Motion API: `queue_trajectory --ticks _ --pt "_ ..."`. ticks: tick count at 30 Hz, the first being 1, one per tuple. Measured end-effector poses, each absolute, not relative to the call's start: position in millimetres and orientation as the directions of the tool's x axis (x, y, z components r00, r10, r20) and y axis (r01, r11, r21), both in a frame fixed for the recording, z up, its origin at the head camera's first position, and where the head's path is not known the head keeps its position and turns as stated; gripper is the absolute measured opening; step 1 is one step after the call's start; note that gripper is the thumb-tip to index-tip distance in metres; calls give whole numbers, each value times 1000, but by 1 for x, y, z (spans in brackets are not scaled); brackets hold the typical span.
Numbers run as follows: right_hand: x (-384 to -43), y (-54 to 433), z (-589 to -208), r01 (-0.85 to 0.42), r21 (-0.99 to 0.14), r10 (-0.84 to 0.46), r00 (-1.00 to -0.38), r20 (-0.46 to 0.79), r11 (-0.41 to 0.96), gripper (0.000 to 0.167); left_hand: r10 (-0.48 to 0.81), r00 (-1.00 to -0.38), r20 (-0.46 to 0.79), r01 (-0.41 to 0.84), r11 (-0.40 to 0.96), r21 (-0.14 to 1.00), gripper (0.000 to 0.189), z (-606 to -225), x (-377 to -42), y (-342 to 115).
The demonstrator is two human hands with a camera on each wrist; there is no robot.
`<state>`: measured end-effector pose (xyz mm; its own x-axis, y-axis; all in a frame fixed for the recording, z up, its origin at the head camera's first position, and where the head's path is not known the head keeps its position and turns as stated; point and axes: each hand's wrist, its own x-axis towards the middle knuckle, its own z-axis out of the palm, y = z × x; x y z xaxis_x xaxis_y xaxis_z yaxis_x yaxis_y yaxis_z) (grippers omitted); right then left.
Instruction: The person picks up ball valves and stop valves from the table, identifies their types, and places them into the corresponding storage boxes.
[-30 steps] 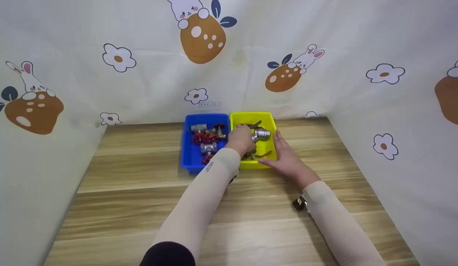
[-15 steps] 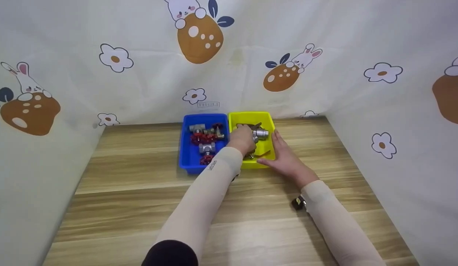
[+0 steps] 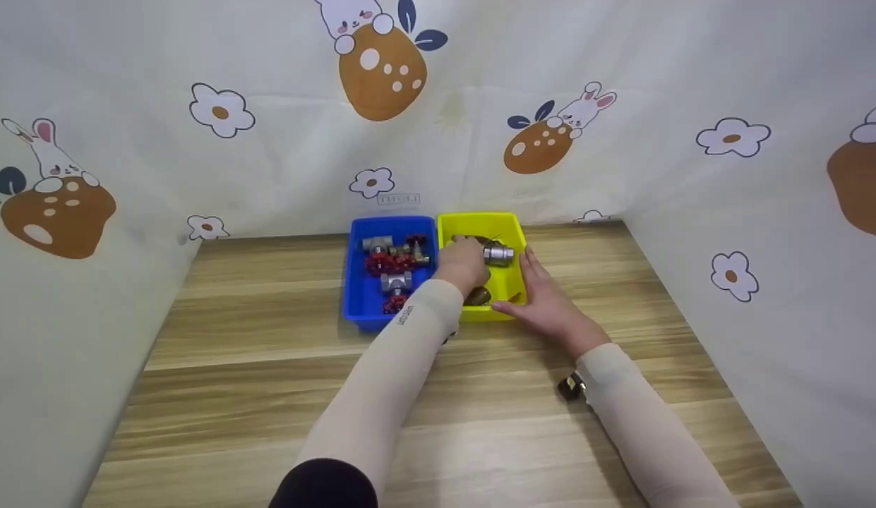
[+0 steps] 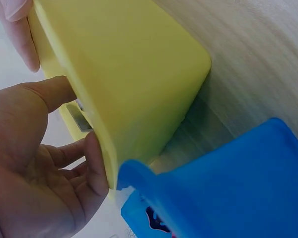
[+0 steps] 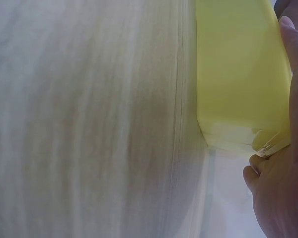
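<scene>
My left hand (image 3: 462, 264) reaches down into the yellow bin (image 3: 482, 223), fingers bent over its contents. In the left wrist view a flat grey metal piece (image 4: 79, 119) shows between thumb and fingers of that hand (image 4: 44, 163); I cannot tell whether it is held. Beside the hand lies a silver valve (image 3: 500, 255), and below it a rounded brass-coloured fitting (image 3: 478, 296). My right hand (image 3: 554, 307) rests against the bin's front right corner, thumb at the front rim and fingers stretched along the right side.
Left of the yellow bin, right against it, stands a blue bin (image 3: 353, 282) holding several valves with red handwheels (image 3: 390, 264). Both sit on a wood-grain table (image 3: 268, 395) near a printed cloth backdrop (image 3: 282, 176).
Inside the yellow bin the fittings have shifted under my left hand: the brass-coloured one now shows, and the orange lever near my right thumb is less visible. The right hand stays put.
</scene>
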<state>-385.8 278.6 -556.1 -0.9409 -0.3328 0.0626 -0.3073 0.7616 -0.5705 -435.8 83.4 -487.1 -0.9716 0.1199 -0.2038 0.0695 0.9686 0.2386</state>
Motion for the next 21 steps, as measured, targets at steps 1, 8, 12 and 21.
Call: queue_trajectory --ticks 1,8,12,21 --pt "-386 278 -556 -308 -569 -334 -941 63 762 123 120 -972 -203 69 968 242 66 -487 -436 83" --pt "-386 278 -556 -311 -570 -335 -940 67 760 122 117 -973 -198 56 956 290 54 -481 -431 81" --pt "-387 278 -556 -314 -571 -336 -939 71 758 122 108 -978 -181 40 938 344 62 -474 -423 78" --pt "-385 281 -559 -270 -661 -300 -951 71 700 129 217 -976 -21 194 907 373 78 -468 -416 45"
